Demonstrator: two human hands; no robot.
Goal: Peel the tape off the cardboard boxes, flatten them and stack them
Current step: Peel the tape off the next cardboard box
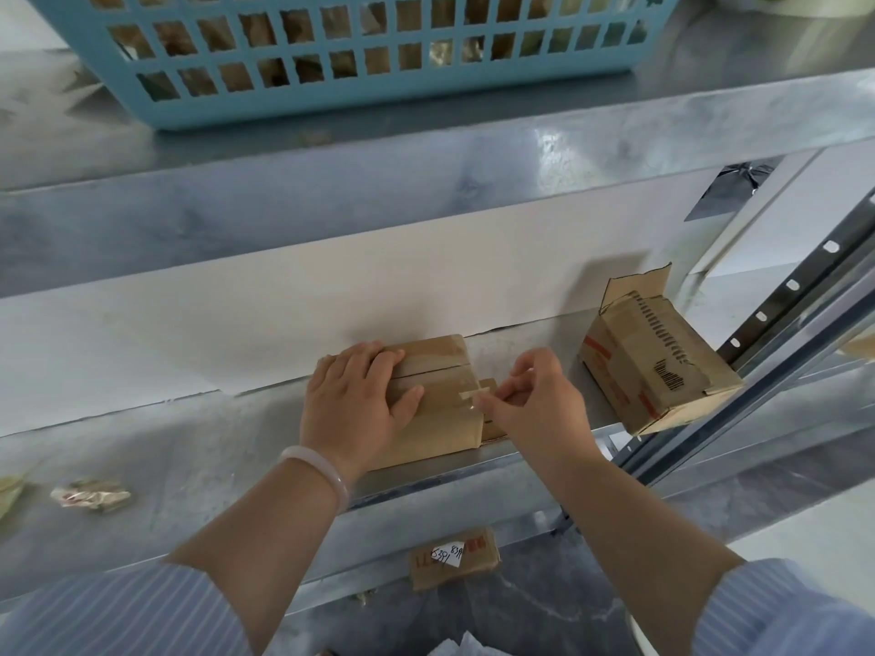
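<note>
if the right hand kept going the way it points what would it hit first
Likely the right edge of the cardboard box, whose tape the right hand pinches; the left hand lies beyond.

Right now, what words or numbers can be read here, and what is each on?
"5391": handwritten on the white sticker on the flattened cardboard piece below the shelf.
Smaller handwriting beside it: too blurred to read.
Red print on that piece: unreadable.
On the open cardboard box: red print and black bar marks, unreadable.
On the taped cardboard box: no text visible.
</note>
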